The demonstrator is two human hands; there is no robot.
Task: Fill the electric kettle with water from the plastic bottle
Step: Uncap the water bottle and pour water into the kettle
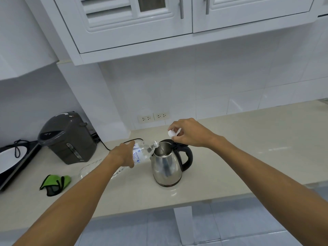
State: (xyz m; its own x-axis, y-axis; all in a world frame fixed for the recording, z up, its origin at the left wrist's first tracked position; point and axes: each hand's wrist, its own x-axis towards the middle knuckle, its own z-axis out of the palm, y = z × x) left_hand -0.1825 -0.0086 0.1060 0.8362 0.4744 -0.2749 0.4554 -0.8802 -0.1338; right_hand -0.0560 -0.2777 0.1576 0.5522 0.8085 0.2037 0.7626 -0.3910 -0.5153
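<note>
A steel electric kettle (166, 167) with a black handle stands on the beige counter (230, 148), its lid up. My left hand (124, 155) grips a clear plastic bottle (143, 152) with a blue label, tipped sideways so its open neck rests at the kettle's rim. My right hand (188, 133) hovers above the kettle's handle hinge and pinches the white bottle cap (171, 133) between its fingers.
A dark grey hot-water dispenser (67, 137) stands at the left with a black cord running behind. A green cloth (55, 182) and a clear glass dish (92, 169) lie near the left forearm. An induction cooker (12, 160) sits far left. Wall sockets (153, 118) are behind; white cabinets hang overhead.
</note>
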